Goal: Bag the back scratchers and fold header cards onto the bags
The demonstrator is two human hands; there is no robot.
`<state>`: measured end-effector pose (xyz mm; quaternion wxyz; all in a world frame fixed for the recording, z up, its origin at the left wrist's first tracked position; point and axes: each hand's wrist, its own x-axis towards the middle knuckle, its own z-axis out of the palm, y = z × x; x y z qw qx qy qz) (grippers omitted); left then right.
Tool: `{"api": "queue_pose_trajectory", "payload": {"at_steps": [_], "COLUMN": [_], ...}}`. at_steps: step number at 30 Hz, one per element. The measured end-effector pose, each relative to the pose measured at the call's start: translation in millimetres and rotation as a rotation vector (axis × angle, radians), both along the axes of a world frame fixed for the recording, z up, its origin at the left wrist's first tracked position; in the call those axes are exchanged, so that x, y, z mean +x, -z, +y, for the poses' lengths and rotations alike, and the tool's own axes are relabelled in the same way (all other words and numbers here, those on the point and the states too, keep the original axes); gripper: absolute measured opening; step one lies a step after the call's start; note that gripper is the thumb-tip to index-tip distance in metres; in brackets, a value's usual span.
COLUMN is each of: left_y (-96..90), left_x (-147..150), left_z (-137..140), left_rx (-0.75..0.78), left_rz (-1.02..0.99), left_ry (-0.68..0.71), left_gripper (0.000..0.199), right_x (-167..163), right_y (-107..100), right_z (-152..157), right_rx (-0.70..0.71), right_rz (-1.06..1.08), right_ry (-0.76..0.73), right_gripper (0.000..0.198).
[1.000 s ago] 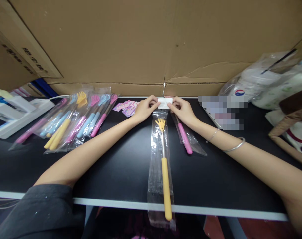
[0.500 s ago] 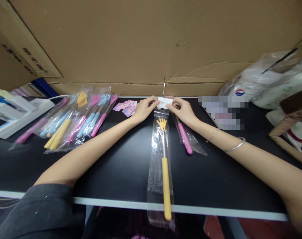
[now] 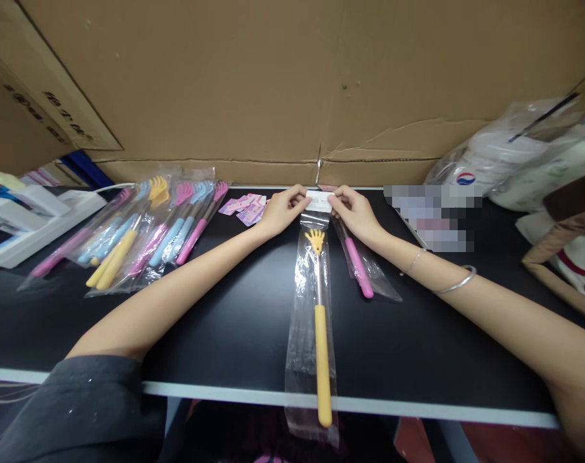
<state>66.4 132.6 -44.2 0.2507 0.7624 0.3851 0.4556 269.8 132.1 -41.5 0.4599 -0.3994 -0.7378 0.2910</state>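
Observation:
Between my left hand [image 3: 283, 211] and my right hand [image 3: 354, 212], a small white printed card [image 3: 320, 200] is pinched at its two sides. It sits at the top end of a long clear plastic bag [image 3: 299, 321]. Inside that bag lies a back scratcher [image 3: 323, 360] with a yellow hand-shaped head, a metal rod and a yellow handle; its handle end reaches past the table's front edge. A bagged back scratcher with a pink handle [image 3: 358, 267] lies beside it, its upper part hidden under my right hand. Small pink and purple cards [image 3: 246, 208] lie left of my left hand.
Several bagged back scratchers [image 3: 142, 231] in pink, blue and yellow lie on the left. Beyond them is a white power strip [image 3: 46, 228]. A cardboard wall [image 3: 273, 83] closes off the back. A bagged cup [image 3: 495, 161] and a blurred-out item [image 3: 432, 222] are at right.
The white card is tilted a little more toward me and shows more of its printed face. Both hands keep nearly the same place and grip.

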Motion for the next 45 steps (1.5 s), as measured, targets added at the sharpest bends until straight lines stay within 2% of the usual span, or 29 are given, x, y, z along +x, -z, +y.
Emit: {"api": "queue_pose_trajectory", "payload": {"at_steps": [13,20,27,40,45], "left_y": [-0.5,-0.9,-0.5,0.0,-1.3], "left_x": [0.4,-0.1,0.1,-0.3,-0.3], "left_z": [-1.0,-1.3,-0.8,0.0,-0.5], "left_rx": [-0.003,-0.009,0.005,-0.003,0.015], "left_rz": [0.019,-0.012,-0.027,-0.038,-0.033], "left_ry": [0.005,0.029,0.051,0.033,0.02], "left_gripper": [0.006,0.011,0.012,0.011,0.006], "right_x": [1.2,1.4,0.2,-1.1,-0.4], "right_y": [3.2,3.0,-2.0,-5.1,-2.5], "right_z": [1.7,0.1,-4.7,-8.3,-5.4], "right_rx": [0.069,0.14,0.199,0.144,0.129], "right_rz": [-0.011,-0.008,-0.108,-0.157,-0.165], "right_ry": [-0.014,0.044,0.015,-0.048,-0.054], "right_gripper": [0.02,0.031,0.008,0.025,0.025]}}
